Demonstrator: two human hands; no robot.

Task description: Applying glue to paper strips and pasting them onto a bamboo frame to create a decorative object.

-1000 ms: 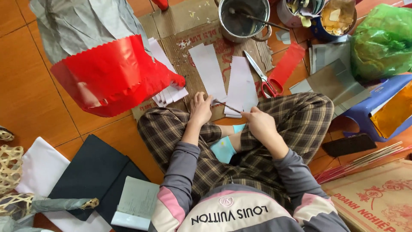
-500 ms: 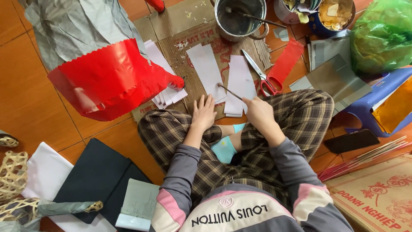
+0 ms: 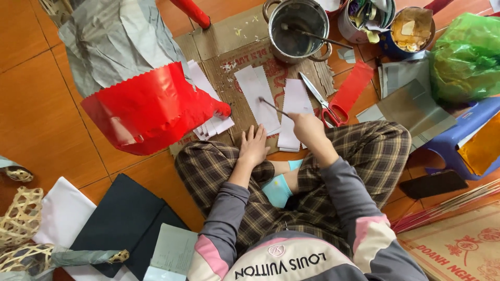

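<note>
Over white paper strips [image 3: 259, 96], right hand [image 3: 306, 126] pinches a stick [image 3: 275, 107] — seemingly a brush; left hand [image 3: 253, 145] flat, open.

Red glossy paper [image 3: 151, 106] with zigzag edge, white paper strips [image 3: 258, 96] on brown cardboard [image 3: 229, 36], brown-plaid trousers [image 3: 375, 151] (checked), red-handled scissors [image 3: 325, 104], green plastic bag [image 3: 466, 57], blue stool [image 3: 463, 135].
</note>
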